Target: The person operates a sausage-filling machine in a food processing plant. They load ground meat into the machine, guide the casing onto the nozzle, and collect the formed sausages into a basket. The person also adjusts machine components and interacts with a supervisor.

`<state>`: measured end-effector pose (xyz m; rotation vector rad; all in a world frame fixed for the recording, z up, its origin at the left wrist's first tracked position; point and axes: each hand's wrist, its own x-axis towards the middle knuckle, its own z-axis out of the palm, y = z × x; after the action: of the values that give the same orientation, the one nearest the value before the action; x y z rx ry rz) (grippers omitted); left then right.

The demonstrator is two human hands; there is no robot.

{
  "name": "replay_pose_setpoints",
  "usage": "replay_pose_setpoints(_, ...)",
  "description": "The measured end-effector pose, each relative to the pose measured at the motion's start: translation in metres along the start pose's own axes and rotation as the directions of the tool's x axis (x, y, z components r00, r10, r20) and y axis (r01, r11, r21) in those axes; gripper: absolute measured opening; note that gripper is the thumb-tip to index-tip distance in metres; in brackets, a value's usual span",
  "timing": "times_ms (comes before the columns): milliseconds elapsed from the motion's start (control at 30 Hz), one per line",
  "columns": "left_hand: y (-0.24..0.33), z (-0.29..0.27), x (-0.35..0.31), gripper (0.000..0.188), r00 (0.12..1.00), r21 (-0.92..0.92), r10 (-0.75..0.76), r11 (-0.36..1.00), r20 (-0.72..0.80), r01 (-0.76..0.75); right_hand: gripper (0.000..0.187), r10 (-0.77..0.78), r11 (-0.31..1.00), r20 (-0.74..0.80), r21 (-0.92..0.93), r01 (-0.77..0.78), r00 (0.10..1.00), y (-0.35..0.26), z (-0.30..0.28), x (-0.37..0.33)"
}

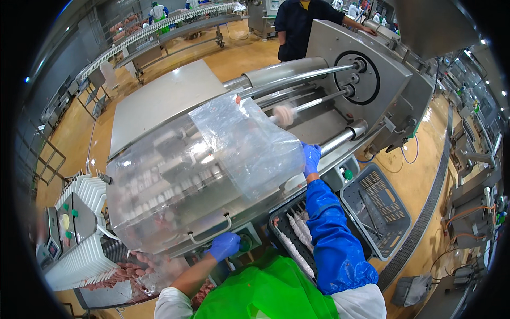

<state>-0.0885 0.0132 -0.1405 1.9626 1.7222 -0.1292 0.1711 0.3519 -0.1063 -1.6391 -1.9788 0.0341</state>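
My gloved right hand (312, 158) reaches forward to the right edge of a clear plastic sheet (249, 143), beside a thick steel bar. Its fingers look bent, and what they hold, if anything, is hidden. The sheet drapes over a transparent hinged cover (159, 196) on a steel sausage-filling machine (167, 98). Past the sheet, a pinkish gathered casing (284, 115) sits blurred on a thin steel tube (313, 102). My gloved left hand (224, 246) is low by the cover's handle (210, 229), next to a green button (245, 243), its fingers loosely extended.
A dark crate (276, 218) with long white casing sticks stands before me. A grey perforated crate (377, 207) is to its right. Linked sausages (133, 271) and white hooks (79, 266) are at lower left. A person in dark clothes (300, 26) stands behind the machine.
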Motion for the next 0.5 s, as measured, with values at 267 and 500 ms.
replay_pose_setpoints(267,0.008,-0.012,0.0,0.02,0.997,-0.013,-0.038,0.999,0.072,0.039,0.021,-0.027,0.999,-0.03,-0.04,0.026,0.999,0.007,0.006,0.0)
replay_pose_setpoints(500,0.001,0.0,0.0,0.023,1.0,-0.025,-0.019,0.999,0.014,0.02,0.021,-0.048,0.997,-0.026,-0.063,0.046,0.999,0.004,0.005,0.0)
